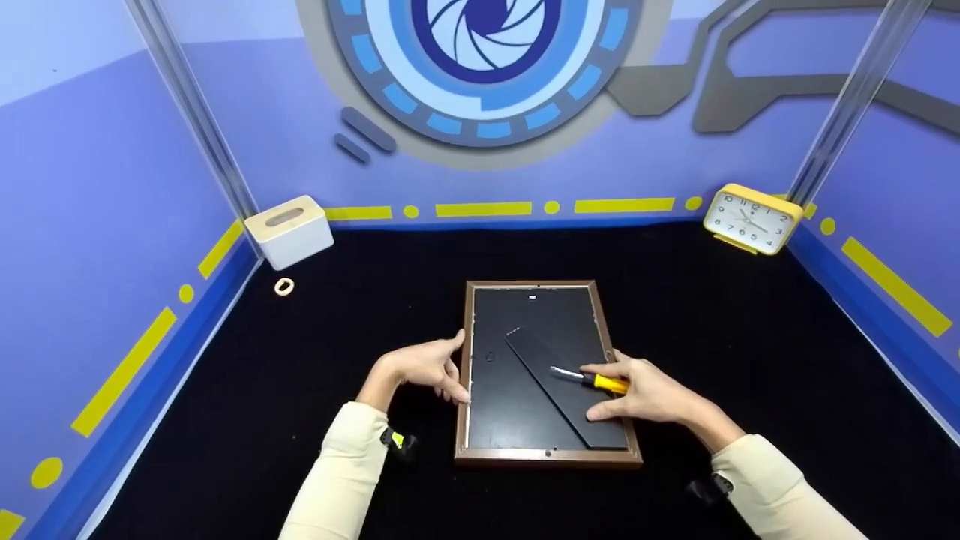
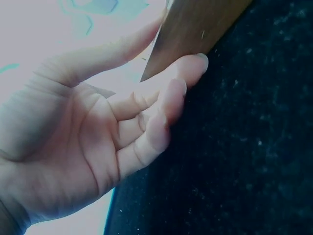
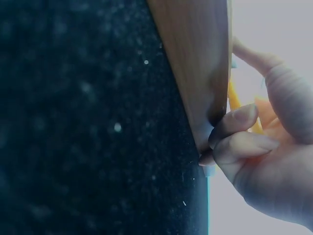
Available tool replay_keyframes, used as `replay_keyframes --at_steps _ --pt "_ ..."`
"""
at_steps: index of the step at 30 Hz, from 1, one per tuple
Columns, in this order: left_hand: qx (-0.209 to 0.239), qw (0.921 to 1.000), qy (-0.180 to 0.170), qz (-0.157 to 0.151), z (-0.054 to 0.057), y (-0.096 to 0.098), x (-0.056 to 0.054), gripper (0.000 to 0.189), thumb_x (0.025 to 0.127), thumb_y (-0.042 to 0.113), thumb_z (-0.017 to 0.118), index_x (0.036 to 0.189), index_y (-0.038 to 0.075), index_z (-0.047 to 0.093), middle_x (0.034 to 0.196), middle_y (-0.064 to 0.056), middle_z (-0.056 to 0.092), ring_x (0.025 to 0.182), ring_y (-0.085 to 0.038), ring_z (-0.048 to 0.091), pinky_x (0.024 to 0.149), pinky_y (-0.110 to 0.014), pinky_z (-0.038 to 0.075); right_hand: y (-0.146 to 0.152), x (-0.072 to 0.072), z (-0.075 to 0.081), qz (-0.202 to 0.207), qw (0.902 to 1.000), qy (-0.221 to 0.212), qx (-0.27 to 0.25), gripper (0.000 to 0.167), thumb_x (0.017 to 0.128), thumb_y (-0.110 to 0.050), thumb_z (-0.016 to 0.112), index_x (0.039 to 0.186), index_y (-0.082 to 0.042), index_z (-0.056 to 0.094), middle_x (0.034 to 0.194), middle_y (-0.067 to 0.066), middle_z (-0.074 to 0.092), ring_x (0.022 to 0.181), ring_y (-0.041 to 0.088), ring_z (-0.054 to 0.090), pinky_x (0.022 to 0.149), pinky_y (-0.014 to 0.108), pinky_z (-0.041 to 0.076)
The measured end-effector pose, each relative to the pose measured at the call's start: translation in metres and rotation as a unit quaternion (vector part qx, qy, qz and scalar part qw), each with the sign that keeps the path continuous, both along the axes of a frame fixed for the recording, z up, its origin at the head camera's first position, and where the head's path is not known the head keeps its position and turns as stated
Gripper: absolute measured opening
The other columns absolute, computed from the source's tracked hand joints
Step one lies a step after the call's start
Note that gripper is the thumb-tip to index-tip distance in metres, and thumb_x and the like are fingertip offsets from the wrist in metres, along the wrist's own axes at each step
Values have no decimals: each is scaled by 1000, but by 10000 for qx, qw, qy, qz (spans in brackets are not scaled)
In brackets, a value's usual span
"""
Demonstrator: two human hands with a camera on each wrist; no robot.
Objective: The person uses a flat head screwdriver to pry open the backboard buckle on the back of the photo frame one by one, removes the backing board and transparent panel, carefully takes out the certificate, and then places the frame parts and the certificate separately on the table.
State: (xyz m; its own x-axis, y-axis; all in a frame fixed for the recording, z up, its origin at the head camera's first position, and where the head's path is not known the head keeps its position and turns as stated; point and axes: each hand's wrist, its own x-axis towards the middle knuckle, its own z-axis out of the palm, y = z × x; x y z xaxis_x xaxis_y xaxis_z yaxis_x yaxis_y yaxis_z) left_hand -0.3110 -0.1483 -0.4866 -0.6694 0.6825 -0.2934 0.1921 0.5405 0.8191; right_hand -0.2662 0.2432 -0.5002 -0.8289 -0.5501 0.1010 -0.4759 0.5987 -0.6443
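Fingers of left hand (image 1: 424, 366): thumb on the left rim, the others bent against its wooden outer side; edge pinched between.
Fingers of right hand (image 1: 651, 390): curled about a yellow-handled tool (image 1: 604, 383), some fingertips also meeting the right outer side; thumb over the stand leg, contact uncertain.
Picture frame (image 1: 517, 455): one, brown, back upward, lower centre of the frame, between both hands; whether raised at all, cannot tell.
Backing (image 1: 506, 412): black, seated within the rim.
Stand leg (image 1: 568, 405): black, slanting from upper left to lower right across the backing.
Tool tip: metal, pointing left above the stand leg; touching or apart, cannot tell.
Surface (image 1: 375, 300): black.
Clock (image 1: 752, 223): yellow case, upper right.
Tissue box (image 1: 294, 236): white, pale lid, upper left; small pale ring (image 1: 284, 293) just below.
Step in hand, judged: steadying the frame from both sides, tool kept in the grip.
Next move, judged: calls for even hold both sides, tip kept off the backing; any lift would go easier with the tool laid aside.
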Motion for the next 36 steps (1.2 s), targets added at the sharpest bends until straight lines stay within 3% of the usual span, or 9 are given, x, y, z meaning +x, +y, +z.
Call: replay_keyframes --at_steps 6,8,11,14,17,20,26,31,36 --pt "121 9998 -100 113 1 -2 0 123 84 13 82 152 -7 -19 74 -9 72 61 -17 66 62 -31 57 0 0 2 35 9999 90 -41 76 74 -55 83 136 -15 65 139 35 49 136 58 29 105 68 33" --pt "173 9996 -142 165 0 -4 1 123 84 13 82 152 -5 -19 74 -9 72 62 -17 67 62 -31 58 1 -1 4 109 9998 145 -40 75 77 -54 81 137 -13 64 131 31 58 131 53 42 104 62 39" --pt "243 9991 -238 251 -4 -4 3 125 84 14 83 154 -2 -19 74 -9 71 64 -17 67 63 -32 58 5 -1 12 55 9999 128 -53 70 85 -48 77 138 -5 60 106 21 69 97 34 66 84 44 55" --pt "127 9993 -154 308 -5 -1 5 130 81 20 86 154 0 -19 72 -6 71 62 -16 65 62 -30 57 10 -1 27 -284 9994 67 -197 54 94 -31 72 133 4 58 90 11 68 69 14 60 64 29 53" --pt "-99 9992 63 390 -3 4 8 135 78 26 89 154 -1 -20 69 -3 68 57 -15 62 57 -28 54 9 -5 46 -551 9970 233 -489 30 93 -10 69 116 6 61 96 11 70 74 11 62 65 25 53" --pt "-239 9985 171 460 -2 6 9 138 76 26 90 154 0 -21 66 -1 65 54 -15 58 54 -28 51 1 -11 62 -333 9965 451 -614 15 91 -2 70 104 3 64 90 7 70 76 13 63 68 25 53" --pt "-155 9984 170 521 -3 5 7 135 77 21 89 155 3 -19 66 -1 63 53 -14 55 52 -27 48 -37 -25 80 253 9954 910 -168 18 90 -7 74 106 -2 77 96 7 74 81 15 63 71 29 54" --pt "-120 9982 122 581 -4 3 7 136 76 21 90 156 4 -19 66 -2 64 54 -15 56 51 -27 48 -81 -37 81 322 9952 844 375 18 87 -5 74 104 3 76 94 11 75 81 21 65 75 39 55" --pt "-88 9982 80 595 -6 4 9 136 76 22 90 156 4 -19 66 -1 63 55 -15 57 51 -26 47 -108 -46 65 32 9976 642 246 16 80 -5 81 94 3 78 87 8 76 80 22 68 76 39 56"
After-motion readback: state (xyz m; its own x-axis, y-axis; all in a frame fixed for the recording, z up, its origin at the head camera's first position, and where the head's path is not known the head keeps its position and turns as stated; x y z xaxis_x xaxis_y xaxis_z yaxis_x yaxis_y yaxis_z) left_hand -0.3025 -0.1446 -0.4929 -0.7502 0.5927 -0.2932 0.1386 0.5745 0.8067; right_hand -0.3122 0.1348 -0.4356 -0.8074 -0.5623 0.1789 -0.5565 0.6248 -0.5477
